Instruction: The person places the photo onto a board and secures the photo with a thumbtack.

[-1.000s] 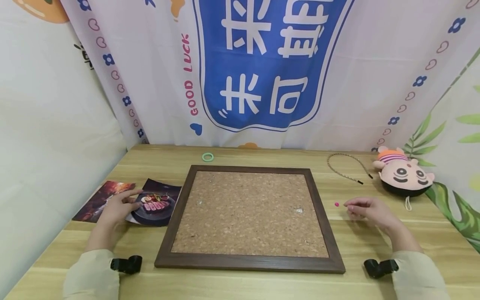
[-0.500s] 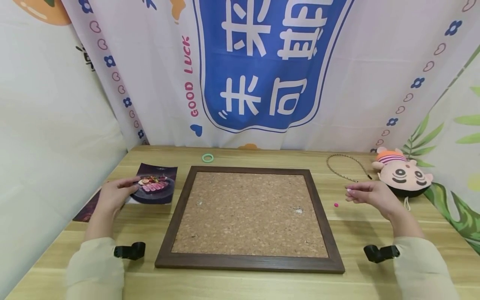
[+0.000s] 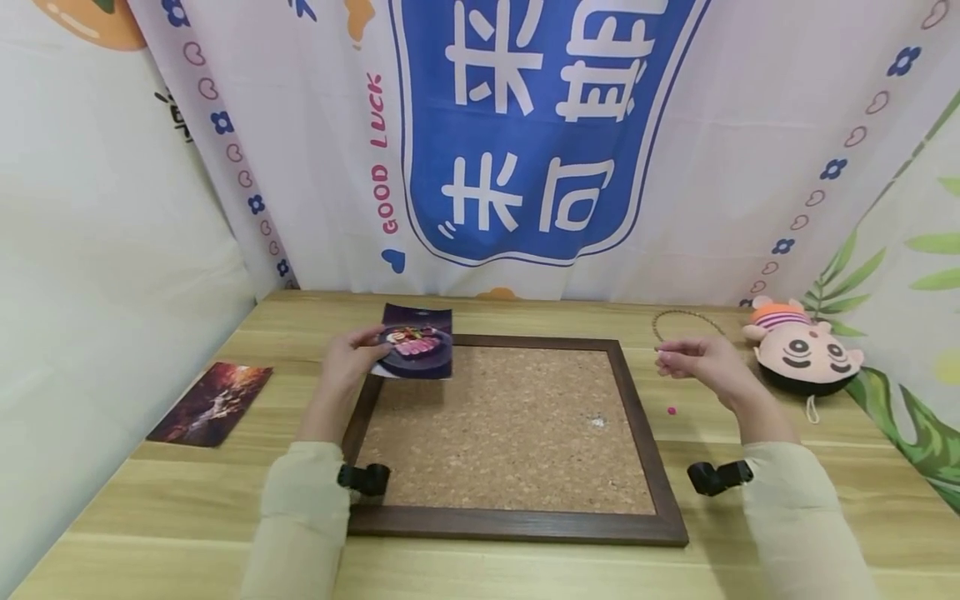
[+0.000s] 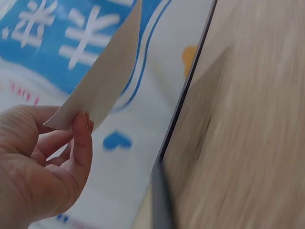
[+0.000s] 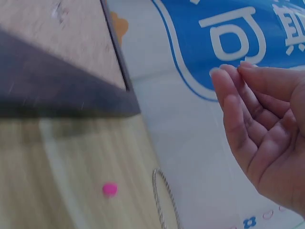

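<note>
Between thumb and fingers my left hand [image 3: 352, 358] pinches a photo print [image 3: 427, 333] of sliced meat on a dark plate. The print is raised over the upper left corner of a framed cork board [image 3: 510, 442]; its pale back [image 4: 102, 76] faces the left wrist camera. My right hand [image 3: 701, 367] is in the air past the board's right side, thumb and forefinger tips together on a tiny pale thing, mostly hidden, whose kind I cannot tell. Below that hand, a small pink round piece [image 3: 671, 411] lies on the table. A second photo print [image 3: 213, 404], reddish and dark, lies at the left.
A green ring [image 3: 382, 327] is partly hidden behind the left hand and print. A thin cord loop [image 3: 678, 313] lies at the back right, beside a plush doll [image 3: 802, 350]. Printed cloth [image 3: 315, 167] hangs behind the wooden table [image 3: 187, 517].
My left hand has lifted the meat print off the table and carried it right, over the board's corner, uncovering the reddish print. My right hand has risen and moved left, away from the pink piece.
</note>
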### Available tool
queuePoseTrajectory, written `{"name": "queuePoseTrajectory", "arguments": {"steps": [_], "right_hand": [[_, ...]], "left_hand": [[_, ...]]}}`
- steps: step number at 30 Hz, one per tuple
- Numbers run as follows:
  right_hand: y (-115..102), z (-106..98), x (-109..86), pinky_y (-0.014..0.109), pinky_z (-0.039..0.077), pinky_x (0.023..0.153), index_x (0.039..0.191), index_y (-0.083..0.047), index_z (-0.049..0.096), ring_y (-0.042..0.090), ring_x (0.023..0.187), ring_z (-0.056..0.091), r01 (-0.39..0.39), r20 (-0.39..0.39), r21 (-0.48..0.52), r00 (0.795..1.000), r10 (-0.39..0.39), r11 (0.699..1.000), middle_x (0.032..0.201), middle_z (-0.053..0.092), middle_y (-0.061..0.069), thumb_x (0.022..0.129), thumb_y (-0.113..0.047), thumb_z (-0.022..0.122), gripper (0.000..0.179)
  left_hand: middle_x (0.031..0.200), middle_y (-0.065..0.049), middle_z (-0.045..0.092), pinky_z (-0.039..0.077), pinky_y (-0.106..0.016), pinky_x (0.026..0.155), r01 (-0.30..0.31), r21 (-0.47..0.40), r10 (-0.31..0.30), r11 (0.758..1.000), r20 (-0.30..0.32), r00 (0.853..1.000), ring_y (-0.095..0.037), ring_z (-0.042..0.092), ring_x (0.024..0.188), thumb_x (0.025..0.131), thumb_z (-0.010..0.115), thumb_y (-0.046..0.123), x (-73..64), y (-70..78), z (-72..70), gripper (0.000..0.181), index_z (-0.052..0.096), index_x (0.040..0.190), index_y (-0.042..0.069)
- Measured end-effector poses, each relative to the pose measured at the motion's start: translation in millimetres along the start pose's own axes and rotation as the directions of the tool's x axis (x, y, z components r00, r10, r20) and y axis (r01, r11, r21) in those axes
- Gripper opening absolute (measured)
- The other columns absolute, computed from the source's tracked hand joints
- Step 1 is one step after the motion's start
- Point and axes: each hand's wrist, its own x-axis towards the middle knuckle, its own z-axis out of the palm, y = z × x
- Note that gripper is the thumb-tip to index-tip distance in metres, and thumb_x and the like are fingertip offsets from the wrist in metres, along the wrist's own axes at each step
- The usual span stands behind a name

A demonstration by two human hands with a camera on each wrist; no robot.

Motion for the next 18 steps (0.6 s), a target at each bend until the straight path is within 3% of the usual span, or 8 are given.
{"name": "queuePoseTrajectory", "arguments": {"steps": [4,8,14,18], "right_hand": [[-10,8,14.6,0.028,0.047,0.07,0.108,0.016,0.048,0.008,0.074,0.06,0.027,-0.039,0.011,0.999,-0.026,1.0,0.085,0.062,0.007,0.086,-0.013,0.053,0.036],[-19,19,32.0,0.026,0.047,0.068,0.107,0.015,0.049,0.008,0.072,0.06,0.04,-0.095,0.059,0.995,-0.034,0.997,0.081,0.062,0.001,0.086,-0.011,0.054,0.034],[-23,36,49.5,0.023,0.047,0.065,0.106,0.016,0.051,0.009,0.069,0.06,0.057,-0.152,0.154,0.988,-0.033,0.986,0.076,0.062,-0.001,0.085,-0.008,0.054,0.031],[-24,45,55.0,0.023,0.047,0.065,0.106,0.016,0.051,0.009,0.069,0.061,0.068,-0.169,0.201,0.985,-0.034,0.977,0.076,0.062,0.0,0.085,-0.006,0.054,0.031]], "left_hand": [[0.104,-0.02,0.055,0.041,-0.028,0.075,-0.029,-0.051,0.027,0.998,-0.031,0.999,-0.02,0.05,0.09,0.076,0.061,0.0,2.6,7.9,34.7,0.038,0.056,0.113,-0.002],[0.096,-0.017,0.059,0.044,-0.028,0.071,-0.057,-0.056,0.055,0.997,-0.037,0.998,-0.018,0.054,0.083,0.073,0.064,0.0,-0.1,14.8,65.8,0.035,0.06,0.108,0.0],[0.085,-0.013,0.059,0.044,-0.023,0.057,-0.055,-0.127,0.06,0.99,0.034,0.998,-0.016,0.055,0.073,0.072,0.064,-0.003,-10.8,24.4,111.6,0.036,0.06,0.107,-0.003],[0.082,-0.012,0.058,0.044,-0.021,0.053,-0.075,-0.12,0.088,0.99,0.106,0.99,-0.015,0.055,0.069,0.07,0.065,-0.005,-18.2,27.3,138.3,0.037,0.059,0.107,-0.003]]}}
